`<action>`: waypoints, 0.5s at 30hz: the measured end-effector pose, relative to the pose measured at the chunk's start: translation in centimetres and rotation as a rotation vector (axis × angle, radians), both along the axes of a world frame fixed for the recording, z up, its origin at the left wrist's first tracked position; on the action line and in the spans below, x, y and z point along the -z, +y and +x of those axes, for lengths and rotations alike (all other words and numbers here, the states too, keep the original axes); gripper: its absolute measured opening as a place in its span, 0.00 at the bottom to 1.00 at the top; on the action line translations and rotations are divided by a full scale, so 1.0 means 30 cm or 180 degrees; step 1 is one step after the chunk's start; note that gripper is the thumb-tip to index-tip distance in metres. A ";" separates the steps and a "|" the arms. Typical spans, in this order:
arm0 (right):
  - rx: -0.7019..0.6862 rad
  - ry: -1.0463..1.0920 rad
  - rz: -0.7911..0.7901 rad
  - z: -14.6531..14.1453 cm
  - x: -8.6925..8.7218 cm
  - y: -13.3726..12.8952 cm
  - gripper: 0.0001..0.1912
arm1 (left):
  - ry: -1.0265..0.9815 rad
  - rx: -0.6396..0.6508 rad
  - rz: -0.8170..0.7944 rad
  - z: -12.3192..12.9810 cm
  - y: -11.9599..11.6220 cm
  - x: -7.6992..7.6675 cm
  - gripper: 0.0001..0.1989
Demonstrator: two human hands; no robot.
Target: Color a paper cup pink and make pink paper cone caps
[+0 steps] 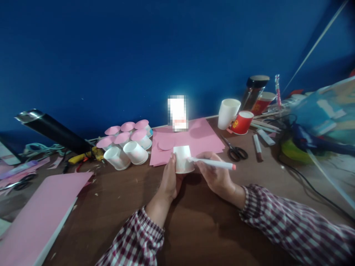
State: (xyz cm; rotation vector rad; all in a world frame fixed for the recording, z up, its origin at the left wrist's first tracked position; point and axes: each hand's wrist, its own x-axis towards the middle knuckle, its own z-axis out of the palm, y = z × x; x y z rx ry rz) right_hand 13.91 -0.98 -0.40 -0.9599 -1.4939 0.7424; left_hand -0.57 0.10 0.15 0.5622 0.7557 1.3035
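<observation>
My left hand (171, 181) is closed around the left side of a white paper cup (183, 159), which is upside down just above the brown table. In my right hand (215, 179) is a white marker pen (217, 163) with a pink end pointing right. Its tip is at the cup's right side; whether it touches is hard to tell. Behind the cup lie pink paper sheets (199, 136). To the left stand several paper cups topped with pink paper discs (122, 138), with two uncovered white cups (135, 152) in front of them.
Black-handled scissors (237, 153), a red paper cup (242, 122) and a tall white cup (228, 113) stand or lie at right, near a glue gun (307, 138) with its cable. On the left are a black cylinder (55, 129), yellow-handled pliers (79, 158) and a pink folder (44, 214).
</observation>
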 end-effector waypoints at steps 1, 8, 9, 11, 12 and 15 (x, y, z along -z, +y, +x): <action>0.0000 -0.0010 0.0011 0.001 -0.001 0.000 0.06 | -0.0002 0.0000 -0.0004 0.000 0.000 0.000 0.22; -0.0041 -0.0039 0.0052 0.000 -0.015 -0.002 0.05 | 0.0011 -0.0010 0.0006 -0.001 0.001 0.005 0.21; -0.0042 -0.0028 0.0056 0.000 -0.015 -0.002 0.05 | 0.0006 -0.0011 -0.0003 -0.001 0.001 0.005 0.21; -0.0043 -0.0009 0.0052 0.000 -0.015 -0.003 0.05 | -0.0006 -0.0012 -0.0015 -0.001 0.000 0.004 0.21; -0.0047 -0.0009 0.0040 0.000 -0.013 -0.003 0.05 | -0.0012 -0.0006 -0.0027 0.000 0.000 0.003 0.21; -0.0062 -0.0008 -0.0009 0.001 -0.007 -0.002 0.06 | -0.0010 0.0020 -0.0059 0.000 -0.001 0.000 0.22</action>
